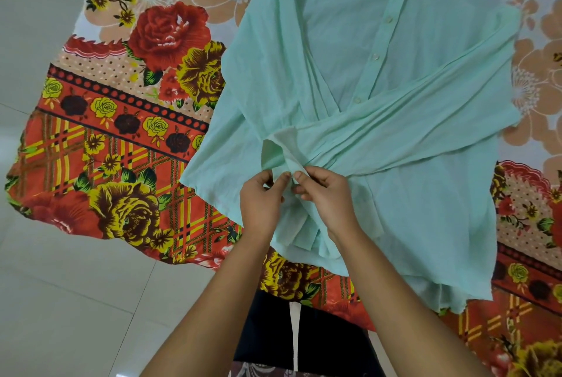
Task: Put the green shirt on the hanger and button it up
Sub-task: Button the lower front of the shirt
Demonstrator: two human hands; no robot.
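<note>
The pale green shirt [349,51] lies spread on a flowered sheet, its collar toward the top of the view. Its front is open above; three white buttons show along the right placket [384,30]. The two front edges meet low on the shirt, and both hands work there. My left hand [263,200] pinches the left edge, whose corner is folded back to show its pale inside. My right hand [324,194] pinches the right edge against it, fingertips almost touching the left hand's. Fabric bunches in folds running from that spot up to the right. No hanger is in view.
The flowered sheet [127,139], red, yellow and peach, covers the surface under the shirt. Pale floor tiles [60,300] fill the left and lower left. My dark clothing [273,331] shows at the bottom centre between my forearms.
</note>
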